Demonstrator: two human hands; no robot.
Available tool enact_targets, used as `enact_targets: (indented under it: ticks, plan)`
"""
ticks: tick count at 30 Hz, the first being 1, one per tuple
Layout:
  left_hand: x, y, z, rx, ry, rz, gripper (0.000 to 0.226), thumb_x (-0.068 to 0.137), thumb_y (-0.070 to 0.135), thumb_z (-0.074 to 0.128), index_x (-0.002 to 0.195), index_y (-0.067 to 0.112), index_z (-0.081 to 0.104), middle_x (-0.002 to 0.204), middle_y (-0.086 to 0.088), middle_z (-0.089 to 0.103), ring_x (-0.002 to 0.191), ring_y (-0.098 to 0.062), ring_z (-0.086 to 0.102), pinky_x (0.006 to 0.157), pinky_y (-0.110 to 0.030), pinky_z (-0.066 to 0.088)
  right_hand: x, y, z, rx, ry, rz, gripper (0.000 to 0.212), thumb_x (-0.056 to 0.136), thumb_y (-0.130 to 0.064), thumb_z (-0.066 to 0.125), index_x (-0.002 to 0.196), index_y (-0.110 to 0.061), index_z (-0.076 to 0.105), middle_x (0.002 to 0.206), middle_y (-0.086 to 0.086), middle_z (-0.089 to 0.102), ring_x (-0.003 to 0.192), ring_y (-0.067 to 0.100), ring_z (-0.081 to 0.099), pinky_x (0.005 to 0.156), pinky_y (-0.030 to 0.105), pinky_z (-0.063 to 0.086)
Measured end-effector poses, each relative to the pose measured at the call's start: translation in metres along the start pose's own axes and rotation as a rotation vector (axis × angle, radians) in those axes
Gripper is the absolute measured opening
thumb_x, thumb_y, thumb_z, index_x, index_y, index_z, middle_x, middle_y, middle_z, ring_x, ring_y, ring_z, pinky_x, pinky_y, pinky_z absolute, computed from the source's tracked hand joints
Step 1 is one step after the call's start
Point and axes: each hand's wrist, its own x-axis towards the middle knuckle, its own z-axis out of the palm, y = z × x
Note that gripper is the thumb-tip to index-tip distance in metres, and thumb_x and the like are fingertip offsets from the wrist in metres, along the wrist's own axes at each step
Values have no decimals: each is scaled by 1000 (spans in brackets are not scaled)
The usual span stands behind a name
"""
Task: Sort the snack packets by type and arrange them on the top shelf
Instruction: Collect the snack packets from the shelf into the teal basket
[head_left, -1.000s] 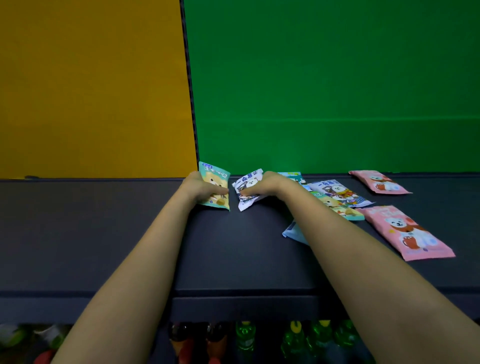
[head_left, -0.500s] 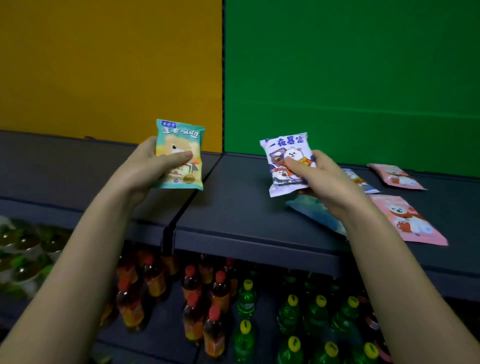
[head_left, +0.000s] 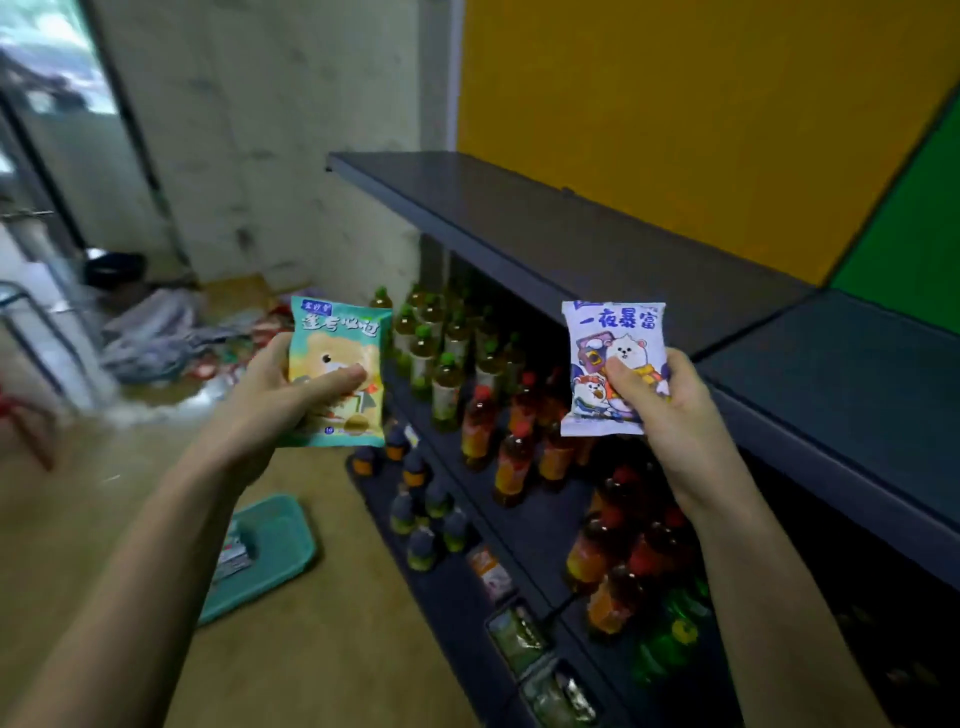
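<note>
My left hand (head_left: 262, 400) grasps a teal plastic snack packet printed with a tan cartoon bear (head_left: 340, 332). My thumb (head_left: 337, 376) presses across its front and the other fingers curl behind it. The packet is upright in the air, out past the front edge of the dark grey metal top shelf (head_left: 597, 244) and off its left end, over the wooden floor.

My right hand (head_left: 675, 410) pinches a white and lilac plastic snack packet with white cartoon animals (head_left: 615, 332), thumb on the front and fingers wrapped round its right edge. It is also upright, just in front of the shelf's front edge and not touching it. The two packets are well apart from each other.

Under the top shelf, plastic drink bottles with green and red caps (head_left: 514, 457) stand in rows on the lower shelves. A flat teal plastic tray (head_left: 280, 535) lies on the floor below my left forearm.
</note>
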Motion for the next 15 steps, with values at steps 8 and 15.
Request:
enact_targets:
  ticks: [8,15]
  plan:
    - [-38,-51,-145,-50,378,-120,31,80,8,67,108,13,54,82,-6,73,57,-12,69,52,-26,58,9,56,163,1,-359,107,13,89,-20,59,100,-17,54,97,0,68,80,8,66,59,11,51]
    - [-28,-102,-260,-74,569,-261,28,81,9,67,107,10,55,78,-5,73,56,-13,69,48,-24,55,9,111,313,-32,-537,189,15,89,-19,59,103,-16,53,98,-1,67,81,7,65,61,10,51]
